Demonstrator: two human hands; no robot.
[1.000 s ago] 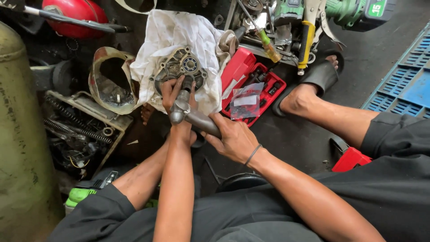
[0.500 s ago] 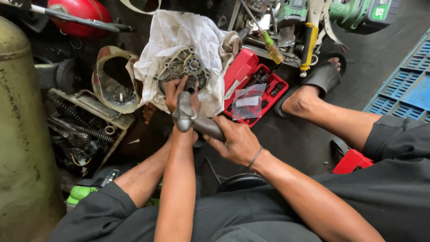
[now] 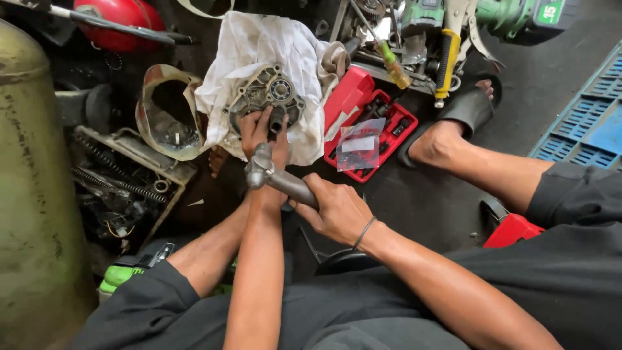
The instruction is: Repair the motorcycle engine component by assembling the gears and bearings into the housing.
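A: What has the right hand (image 3: 337, 210) got?
B: Its grip is closed round a grey hammer (image 3: 275, 178).
A: And the left hand (image 3: 262, 139)?
B: Fingers pinch a dark punch (image 3: 276, 121) upright on the casing (image 3: 267, 97), which lies on a white rag (image 3: 272, 42) on the floor.

Two hands, left hand (image 3: 262, 139) and right hand (image 3: 337, 210), one metal engine cover (image 3: 267, 94), one white cloth (image 3: 259, 42), one red case (image 3: 363, 120), one yellow-handled screwdriver (image 3: 392, 65), one black sandal (image 3: 463, 110)
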